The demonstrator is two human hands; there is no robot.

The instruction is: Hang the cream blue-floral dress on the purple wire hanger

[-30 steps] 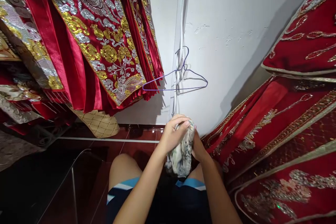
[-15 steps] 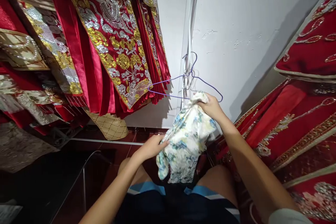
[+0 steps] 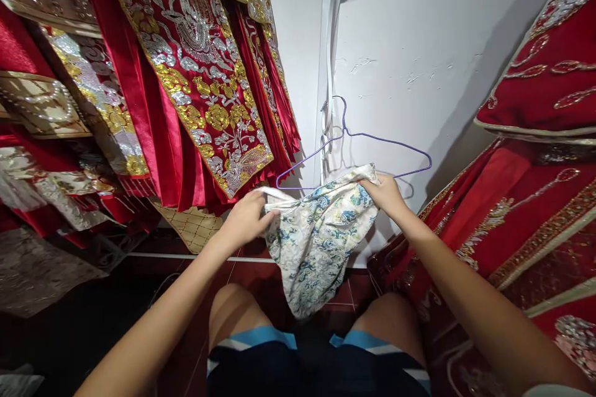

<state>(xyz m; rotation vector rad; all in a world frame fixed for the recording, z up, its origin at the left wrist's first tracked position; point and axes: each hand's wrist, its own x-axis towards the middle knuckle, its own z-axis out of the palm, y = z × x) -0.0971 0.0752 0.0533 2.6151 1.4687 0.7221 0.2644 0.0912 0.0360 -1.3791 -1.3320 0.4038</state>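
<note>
A white floral garment (image 3: 316,248) with blue and green flowers hangs between my hands, its upper edge stretched sideways and its lower part tapering toward my knees. My left hand (image 3: 248,217) grips the left end of the upper edge, where an opening shows. At the right end, my right hand (image 3: 384,195) pinches the cloth between thumb and fingers. Just behind and above the cloth is a purple hanger (image 3: 372,138), hung by its hook near a white strip on the wall. Part of the hanger's lower bar is hidden by the garment.
Red costumes with gold and silver embroidery (image 3: 216,115) hang at the left. More beaded red garments (image 3: 526,198) hang close by my right arm. Ahead is a white wall (image 3: 400,31); a white rail (image 3: 186,255) runs low above the dark red tiled floor (image 3: 244,270).
The bunched garment is now spread wide along its upper edge. My left hand has moved up and left to that edge; my right hand has shifted slightly right.
</note>
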